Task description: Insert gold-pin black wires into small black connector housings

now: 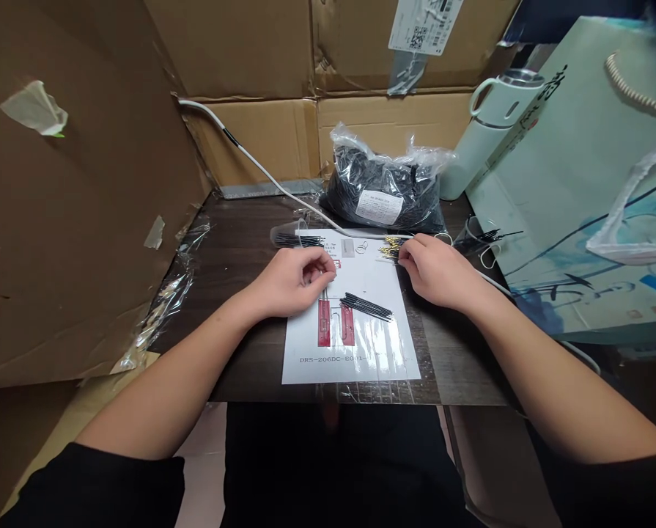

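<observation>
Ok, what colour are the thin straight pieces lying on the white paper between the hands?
The thin straight pieces are black, seen best in the head view.

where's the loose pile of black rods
In the head view, the black rods lie on the white sheet, right of the left hand, by the right red rectangle.

Cardboard walls (240,51) behind, left; dark wood-grain table (240,227).

- A green flask (478,150) stands near the tabletop's (240,359) far right corner.
- A patterned paper bag (575,213) stands at the right edge.
- A white cable (262,170) crosses near the far edge.
- Cardboard (251,51) beyond bears a white label (424,26).
- Crinkled clear tape (168,297) lines the left edge.
</observation>
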Motion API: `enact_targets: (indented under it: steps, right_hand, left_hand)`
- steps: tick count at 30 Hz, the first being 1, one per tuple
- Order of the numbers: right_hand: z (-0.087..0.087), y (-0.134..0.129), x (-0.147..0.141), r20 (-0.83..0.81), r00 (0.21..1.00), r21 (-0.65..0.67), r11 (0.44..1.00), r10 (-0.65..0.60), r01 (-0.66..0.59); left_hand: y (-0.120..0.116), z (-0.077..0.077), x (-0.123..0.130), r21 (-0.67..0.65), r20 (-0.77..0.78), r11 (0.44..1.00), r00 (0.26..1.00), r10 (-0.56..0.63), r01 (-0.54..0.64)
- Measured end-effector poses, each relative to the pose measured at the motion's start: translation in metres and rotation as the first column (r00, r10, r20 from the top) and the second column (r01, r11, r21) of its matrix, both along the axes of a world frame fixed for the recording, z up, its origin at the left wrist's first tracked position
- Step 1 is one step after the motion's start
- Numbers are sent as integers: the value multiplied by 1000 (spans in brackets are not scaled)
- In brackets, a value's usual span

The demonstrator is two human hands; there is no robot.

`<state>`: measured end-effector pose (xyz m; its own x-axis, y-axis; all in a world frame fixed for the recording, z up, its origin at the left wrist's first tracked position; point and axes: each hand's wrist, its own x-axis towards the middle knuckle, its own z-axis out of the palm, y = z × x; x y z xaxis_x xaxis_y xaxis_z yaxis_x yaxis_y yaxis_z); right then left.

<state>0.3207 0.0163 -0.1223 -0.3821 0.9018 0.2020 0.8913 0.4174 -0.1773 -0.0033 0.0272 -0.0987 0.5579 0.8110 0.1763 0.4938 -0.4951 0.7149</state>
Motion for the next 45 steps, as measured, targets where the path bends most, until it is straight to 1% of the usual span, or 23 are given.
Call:
enact_targets:
  steps: [2, 4, 6, 9, 14, 27, 29, 33, 37, 42, 45]
  right_hand:
    - [5, -4, -4, -98, 993, 26, 998, 65, -63]
    - [12, -11, -10, -244, 959, 9, 989, 148, -150]
    - [18, -18, -16, -352, 917, -26, 977, 188, -211]
    - [23, -26, -24, -419, 879, -44, 962, 227, -270]
    - [24, -29, -30, -417, 868, -49, 947, 268, -316]
    - [22, -31, -31, -398, 869, -54, 938, 295, -343]
    - [23, -31, -31, -393, 868, -49, 936, 303, -349]
    - [24, -31, -31, -388, 867, -48, 933, 312, -357]
    - [25, -30, -31, -406, 865, -51, 938, 294, -343]
    - [23, -31, -35, -442, 862, -81, 946, 247, -313]
    - [20, -32, -38, -456, 856, -85, 946, 243, -314]
  left_hand:
    - [-2, -9, 6, -76, 139, 997, 990, 21, -11]
    - [-3, -18, 11, -133, 241, 991, 970, 44, -12]
    - [-3, -23, 14, -163, 283, 987, 957, 61, -15]
    - [-3, -25, 15, -164, 291, 986, 954, 71, -23]
    - [-5, -21, 15, -118, 279, 992, 957, 80, -48]
    - [-8, -17, 16, -60, 214, 998, 976, 30, -18]
    - [-8, -16, 15, -30, 195, 999, 981, 15, -10]
    - [-10, -14, 15, 75, 149, 997, 988, -41, 30]
    - [-12, -11, 15, 126, 132, 990, 988, -84, 67]
    - [-14, -10, 17, 122, 138, 988, 984, -109, 93]
    - [-15, -10, 18, 120, 140, 988, 983, -116, 100]
